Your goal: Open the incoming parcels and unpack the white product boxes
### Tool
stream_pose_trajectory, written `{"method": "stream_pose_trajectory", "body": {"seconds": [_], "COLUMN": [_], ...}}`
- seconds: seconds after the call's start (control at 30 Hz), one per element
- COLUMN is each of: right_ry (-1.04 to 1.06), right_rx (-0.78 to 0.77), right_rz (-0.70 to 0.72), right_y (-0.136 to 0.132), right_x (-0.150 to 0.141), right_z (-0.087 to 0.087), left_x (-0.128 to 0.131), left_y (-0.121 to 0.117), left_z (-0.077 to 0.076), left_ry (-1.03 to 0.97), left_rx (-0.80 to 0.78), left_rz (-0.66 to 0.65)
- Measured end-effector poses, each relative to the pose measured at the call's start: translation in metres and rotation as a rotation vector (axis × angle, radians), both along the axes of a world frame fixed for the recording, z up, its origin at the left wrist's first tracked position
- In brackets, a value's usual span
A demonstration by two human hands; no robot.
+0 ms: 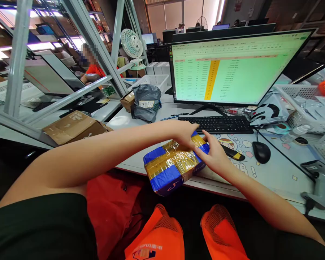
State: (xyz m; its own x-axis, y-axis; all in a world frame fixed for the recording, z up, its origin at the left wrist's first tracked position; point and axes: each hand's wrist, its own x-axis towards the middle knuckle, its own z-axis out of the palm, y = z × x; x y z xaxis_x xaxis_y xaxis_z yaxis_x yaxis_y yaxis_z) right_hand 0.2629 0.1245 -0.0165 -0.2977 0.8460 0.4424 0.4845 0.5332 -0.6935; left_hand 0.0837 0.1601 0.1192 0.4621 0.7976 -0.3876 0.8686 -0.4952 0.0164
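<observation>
A blue cardboard box [165,179] wrapped in shiny yellow-brown tape sits at the desk's front edge, its near end jutting out over my lap. My left hand [184,134] reaches across and grips the far right end of the box, with its fingers partly hidden. On the same end, my right hand [213,151] holds the right-hand corner, thumb and forefinger spread around the edge. The thumbs of both hands come close together there. Just right of the right hand lies what looks like a black and yellow utility knife [233,153].
Behind the box stand a black keyboard [216,124] and a large monitor [233,72]. A mouse [261,152] and a grey handheld scanner [318,184] lie right. Left are a grey plastic parcel [146,103], a brown carton [76,126] and metal frame bars [93,43]. Another person sits beyond.
</observation>
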Motion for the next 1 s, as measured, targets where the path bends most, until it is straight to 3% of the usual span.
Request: {"method": "stream_pose_trajectory", "body": {"seconds": [0.13, 0.3, 0.57, 0.73, 0.9, 1.0], "right_ry": [0.029, 0.063, 0.131, 0.131, 0.157, 0.146], "right_rx": [-0.066, -0.110, 0.198, 0.382, 0.642, 0.800], "right_rz": [0.003, 0.029, 0.118, 0.149, 0.240, 0.199], "right_y": [0.009, 0.021, 0.023, 0.020, 0.016, 0.010], "right_x": [-0.003, -0.005, -0.007, -0.005, 0.007, 0.016], "right_z": [0.003, 0.006, 0.000, -0.002, -0.006, -0.009], "left_x": [0.009, 0.014, 0.005, -0.011, -0.045, -0.065], "left_y": [0.012, 0.008, -0.006, -0.001, 0.027, 0.033], "left_z": [0.002, 0.008, 0.007, 0.005, -0.001, -0.022], "left_ry": [0.023, 0.131, 0.113, -0.039, -0.249, -0.226], "left_rx": [-0.013, -0.029, -0.034, -0.047, 0.046, 0.093], "left_rz": [0.020, -0.010, -0.087, -0.093, 0.089, 0.284]}}
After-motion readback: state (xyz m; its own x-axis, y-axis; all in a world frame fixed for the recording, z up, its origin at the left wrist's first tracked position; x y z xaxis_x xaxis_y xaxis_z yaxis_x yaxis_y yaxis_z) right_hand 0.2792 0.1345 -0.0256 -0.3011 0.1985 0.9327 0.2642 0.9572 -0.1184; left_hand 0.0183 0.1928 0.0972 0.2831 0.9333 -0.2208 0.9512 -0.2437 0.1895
